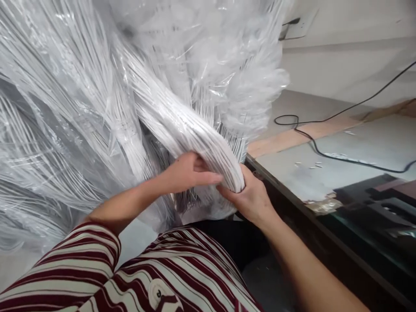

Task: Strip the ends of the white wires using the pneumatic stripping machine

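Note:
A thick bundle of thin white wires, partly in clear plastic, slants from the upper left down to my hands at the middle. My right hand is wrapped round the lower end of this bundle. Against the bundle's underside lies my left hand, its thumb stretched towards my right hand; its other fingers go behind the wires and are partly hidden.
More bagged wire bundles fill the left and top. A dark edge runs along a worktop at right, with a black cable and small white bits. Behind stands a wall socket.

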The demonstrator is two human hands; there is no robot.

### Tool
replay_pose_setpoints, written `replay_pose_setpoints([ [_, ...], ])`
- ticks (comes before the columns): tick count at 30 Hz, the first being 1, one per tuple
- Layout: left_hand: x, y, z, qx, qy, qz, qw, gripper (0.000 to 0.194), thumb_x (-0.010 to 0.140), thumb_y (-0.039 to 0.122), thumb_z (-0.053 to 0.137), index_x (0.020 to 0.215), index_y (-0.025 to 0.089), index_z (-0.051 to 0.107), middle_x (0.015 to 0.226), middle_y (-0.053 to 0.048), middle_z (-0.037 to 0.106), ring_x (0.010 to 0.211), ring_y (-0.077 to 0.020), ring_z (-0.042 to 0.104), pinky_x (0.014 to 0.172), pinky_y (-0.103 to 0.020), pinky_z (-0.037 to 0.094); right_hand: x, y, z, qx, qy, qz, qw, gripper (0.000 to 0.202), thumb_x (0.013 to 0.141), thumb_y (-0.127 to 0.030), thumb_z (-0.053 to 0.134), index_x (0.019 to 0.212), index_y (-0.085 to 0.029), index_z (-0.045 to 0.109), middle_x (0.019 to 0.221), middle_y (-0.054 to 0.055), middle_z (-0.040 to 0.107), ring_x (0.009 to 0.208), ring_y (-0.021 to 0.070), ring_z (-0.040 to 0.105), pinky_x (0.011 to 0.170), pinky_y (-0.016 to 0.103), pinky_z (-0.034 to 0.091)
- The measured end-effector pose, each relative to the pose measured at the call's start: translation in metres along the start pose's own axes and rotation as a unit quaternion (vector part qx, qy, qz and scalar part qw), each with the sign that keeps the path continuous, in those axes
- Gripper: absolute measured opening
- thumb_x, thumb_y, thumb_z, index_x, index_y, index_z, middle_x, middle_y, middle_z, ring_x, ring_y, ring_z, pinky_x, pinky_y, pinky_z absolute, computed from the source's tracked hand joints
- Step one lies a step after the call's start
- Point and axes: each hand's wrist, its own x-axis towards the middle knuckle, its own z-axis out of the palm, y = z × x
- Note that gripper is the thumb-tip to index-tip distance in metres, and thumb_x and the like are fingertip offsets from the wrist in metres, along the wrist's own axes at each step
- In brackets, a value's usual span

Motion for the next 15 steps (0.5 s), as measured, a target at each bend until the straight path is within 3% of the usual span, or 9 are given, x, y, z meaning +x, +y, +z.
replay_pose_setpoints([
  [1,-0.005,-0.009,-0.015,0.007,-0.059,-0.031,0.998,0.032,0.067,0.027,0.062,0.098,0.017,0.061,0.091,-0.006,0.069,0.084,-0.0225,0.063,0.074,-0.035,0.051,0.003,0.002,-0.001,-0.015,-0.01,0.0,1.0,0.052,0.061,-0.03,0.063,0.111,-0.019,0.052,0.083,0.005,0.066,0.073,0.0262,0.061,0.061,0.034,0.047],
  [3,-0.017,-0.03,-0.045,0.05,-0.114,-0.104,0.987,0.023,0.071,0.03,0.057,0.088,0.017,0.066,0.087,-0.006,0.07,0.082,-0.0214,0.064,0.071,-0.031,0.05,0.008,0.006,-0.004,-0.047,-0.021,-0.001,0.999,0.048,0.061,-0.031,0.063,0.107,-0.02,0.055,0.077,0.004,0.066,0.069,0.0259,0.061,0.058,0.033,0.047],
  [6,-0.034,-0.061,-0.073,0.251,-0.082,-0.149,0.953,0.019,0.069,0.033,0.059,0.078,0.021,0.069,0.077,-0.001,0.071,0.073,-0.0185,0.064,0.063,-0.024,0.048,0.011,0.007,-0.011,-0.083,-0.017,0.002,0.996,0.046,0.061,-0.034,0.063,0.104,-0.02,0.057,0.077,0.005,0.067,0.069,0.0265,0.061,0.057,0.033,0.047],
  [9,-0.044,-0.086,-0.079,0.403,-0.008,-0.152,0.902,0.016,0.071,0.027,0.054,0.072,0.021,0.069,0.075,-0.001,0.071,0.073,-0.0195,0.063,0.067,-0.027,0.046,0.007,-0.001,-0.021,-0.105,-0.021,0.018,0.994,0.049,0.06,-0.037,0.063,0.106,-0.02,0.056,0.079,0.006,0.067,0.07,0.0275,0.061,0.054,0.033,0.047],
  [12,-0.048,-0.103,-0.078,0.452,0.032,-0.154,0.878,0.017,0.07,0.019,0.051,0.068,0.018,0.068,0.074,-0.007,0.07,0.076,-0.0246,0.063,0.07,-0.034,0.045,0.001,-0.011,-0.027,-0.12,-0.051,0.064,0.989,0.056,0.061,-0.042,0.062,0.111,-0.018,0.053,0.079,0.007,0.066,0.067,0.0273,0.061,0.047,0.031,0.046],
  [15,-0.053,-0.116,-0.069,0.484,0.034,-0.136,0.864,0.015,0.069,0.02,0.054,0.072,0.016,0.068,0.074,-0.01,0.069,0.08,-0.0275,0.062,0.073,-0.037,0.044,-0.007,-0.016,-0.027,-0.116,-0.058,0.084,0.988,0.057,0.061,-0.044,0.061,0.11,-0.018,0.052,0.077,0.006,0.066,0.065,0.0266,0.061,0.048,0.031,0.046],
])
